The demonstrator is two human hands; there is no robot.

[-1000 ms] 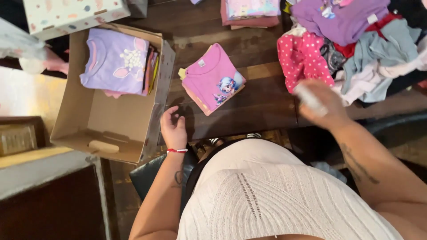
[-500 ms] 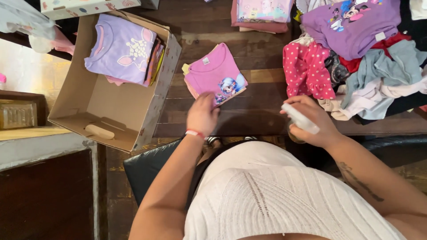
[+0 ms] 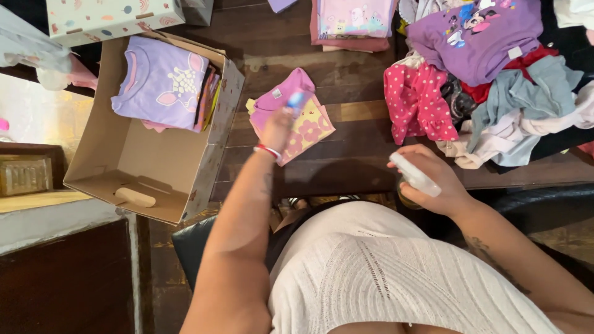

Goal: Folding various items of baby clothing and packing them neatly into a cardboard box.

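Observation:
My left hand [image 3: 276, 127] grips the near edge of a folded pink shirt [image 3: 279, 99] and lifts it off the small stack on the dark wooden table [image 3: 365, 158]. Under it shows a yellow shirt with pink flowers [image 3: 312, 125]. My right hand [image 3: 433, 179] rests at the table's front edge, closed around a small white spray bottle [image 3: 414, 175]. To the left of the stack stands an open cardboard box [image 3: 145, 158] with folded clothes in its far end, a lilac shirt [image 3: 162, 80] on top.
A loose heap of clothes lies at the right: a pink polka-dot garment [image 3: 416, 99], a purple shirt [image 3: 476, 34], grey and white pieces [image 3: 526, 93]. A folded pink pile [image 3: 352, 21] sits at the far edge. A patterned box [image 3: 111, 15] stands behind the cardboard box.
My left hand went from the table's edge to the pink shirt, gripped it and raised it, baring the yellow shirt beneath. My right hand drew back from the heap with the bottle.

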